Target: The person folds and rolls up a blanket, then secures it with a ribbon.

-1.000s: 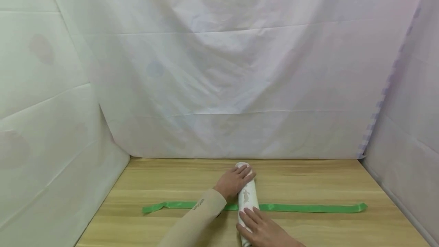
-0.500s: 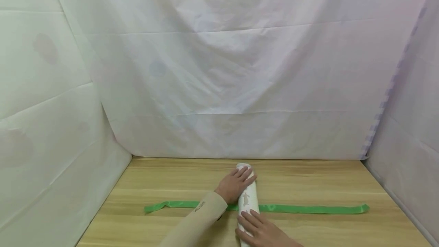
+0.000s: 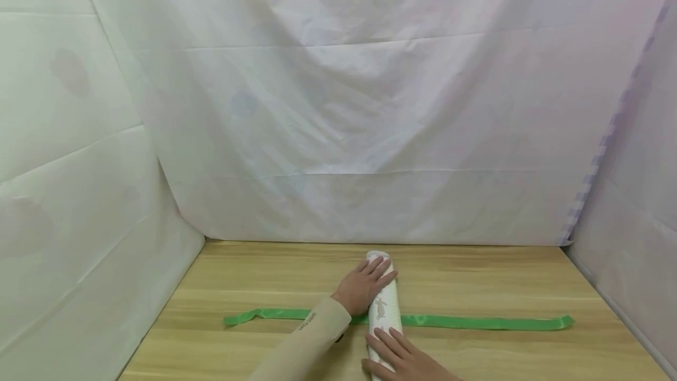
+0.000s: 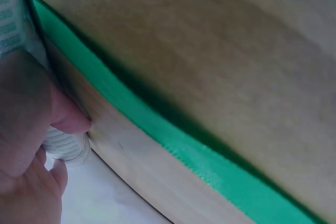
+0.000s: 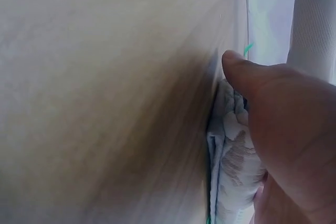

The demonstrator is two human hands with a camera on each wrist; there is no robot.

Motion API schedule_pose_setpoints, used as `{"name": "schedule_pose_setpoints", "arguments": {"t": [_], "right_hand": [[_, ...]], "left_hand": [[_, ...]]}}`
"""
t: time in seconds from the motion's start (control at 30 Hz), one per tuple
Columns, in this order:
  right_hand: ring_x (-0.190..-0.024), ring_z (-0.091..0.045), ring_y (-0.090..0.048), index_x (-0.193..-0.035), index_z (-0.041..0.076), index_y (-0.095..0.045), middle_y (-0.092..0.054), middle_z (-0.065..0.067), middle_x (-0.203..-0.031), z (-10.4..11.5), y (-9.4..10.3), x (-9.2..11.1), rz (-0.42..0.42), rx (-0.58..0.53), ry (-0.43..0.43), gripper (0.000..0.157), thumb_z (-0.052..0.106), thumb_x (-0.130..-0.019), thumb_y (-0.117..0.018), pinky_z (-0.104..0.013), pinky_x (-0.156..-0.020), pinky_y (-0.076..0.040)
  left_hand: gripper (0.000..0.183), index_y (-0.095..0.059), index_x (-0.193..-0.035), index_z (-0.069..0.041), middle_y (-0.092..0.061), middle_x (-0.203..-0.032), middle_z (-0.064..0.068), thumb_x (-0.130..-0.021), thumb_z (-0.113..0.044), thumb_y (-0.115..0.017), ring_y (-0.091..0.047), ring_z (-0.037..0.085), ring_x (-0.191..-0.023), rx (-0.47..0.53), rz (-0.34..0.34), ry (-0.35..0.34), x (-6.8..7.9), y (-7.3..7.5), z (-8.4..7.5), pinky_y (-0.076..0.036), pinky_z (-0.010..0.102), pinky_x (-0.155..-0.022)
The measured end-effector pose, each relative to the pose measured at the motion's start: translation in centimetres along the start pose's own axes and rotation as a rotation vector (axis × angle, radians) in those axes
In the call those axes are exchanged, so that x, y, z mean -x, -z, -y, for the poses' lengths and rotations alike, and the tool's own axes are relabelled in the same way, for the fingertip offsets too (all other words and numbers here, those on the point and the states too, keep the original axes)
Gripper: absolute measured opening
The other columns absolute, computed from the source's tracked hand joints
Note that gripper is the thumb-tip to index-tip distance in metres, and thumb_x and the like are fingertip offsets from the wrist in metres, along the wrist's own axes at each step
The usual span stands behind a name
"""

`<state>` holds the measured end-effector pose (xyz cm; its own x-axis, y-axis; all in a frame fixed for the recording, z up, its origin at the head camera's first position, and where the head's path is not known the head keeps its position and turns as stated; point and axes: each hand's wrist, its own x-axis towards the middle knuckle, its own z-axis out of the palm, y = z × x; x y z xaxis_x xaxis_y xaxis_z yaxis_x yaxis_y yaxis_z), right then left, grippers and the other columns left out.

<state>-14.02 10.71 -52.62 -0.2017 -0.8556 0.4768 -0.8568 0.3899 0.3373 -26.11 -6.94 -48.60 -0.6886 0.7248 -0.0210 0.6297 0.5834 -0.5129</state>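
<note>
A white rolled-up towel point(image 3: 385, 306) with a grey-brown rabbit print lies on the wooden table, its length running away from me. Beneath it, a flat green ribbon point(image 3: 478, 323) stretches crosswise and shows on both sides. My left hand point(image 3: 361, 288) rests on the far part of the roll, fingers laid across it; the left wrist view has its thumb point(image 4: 71, 114) along the roll's side. Over the near end lies my right hand point(image 3: 404, 359), fingers spread across the towel. In the right wrist view, layered towel edges point(image 5: 215, 150) show beside that hand.
The wooden table point(image 3: 254, 281) reaches back to a hanging white cloth point(image 3: 338, 204). Pale cloth walls stand at the left point(image 3: 95, 251) and right point(image 3: 629, 204). A light sleeve point(image 3: 304, 340) covers my left forearm and passes over the ribbon's left part.
The head view has shifted slightly. Both hands stay on the towel roll, with hardly any visible movement; the ribbon lies as before.
</note>
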Motion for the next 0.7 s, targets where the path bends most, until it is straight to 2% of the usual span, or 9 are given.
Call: {"name": "schedule_pose_setpoints", "arguments": {"t": [0.4,0.57,0.7], "right_hand": [[-0.142,-0.03,-0.035,-0.139,0.017,-0.053,-0.05,-0.016,-0.142,0.12,0.1,-0.14,-0.017,0.019,-0.005,0.059,0.059,-0.103,-0.033,-0.038,-0.124,-0.002],[-0.135,-0.029,-0.042,-0.139,0.021,-0.053,-0.051,-0.013,-0.143,0.28,0.24,-0.29,0.012,0.039,-0.02,0.058,0.061,-0.102,-0.034,-0.038,-0.123,0.0],[-0.144,-0.029,-0.029,-0.139,0.023,-0.053,-0.053,-0.012,-0.141,0.33,0.39,-0.31,0.041,0.045,-0.033,0.057,0.062,-0.101,-0.035,-0.038,-0.123,0.004]], "left_hand": [[0.063,-0.022,-0.158,-0.032,-0.022,-0.164,-0.004,-0.103,-0.032,-0.052,-0.021,0.014,-0.15,0.016,-0.003,0.0,0.12,0.34,-0.04,-0.028,0.034,-0.118],[0.07,-0.023,-0.158,-0.031,-0.023,-0.164,-0.002,-0.099,-0.038,-0.058,-0.022,0.016,-0.15,0.024,-0.033,0.003,0.2,0.08,0.21,-0.028,0.038,-0.118],[0.072,-0.025,-0.158,-0.03,-0.024,-0.164,0.002,-0.096,-0.038,-0.061,-0.024,0.021,-0.15,0.08,-0.066,0.009,0.38,-0.05,0.54,-0.029,0.041,-0.118]]}}
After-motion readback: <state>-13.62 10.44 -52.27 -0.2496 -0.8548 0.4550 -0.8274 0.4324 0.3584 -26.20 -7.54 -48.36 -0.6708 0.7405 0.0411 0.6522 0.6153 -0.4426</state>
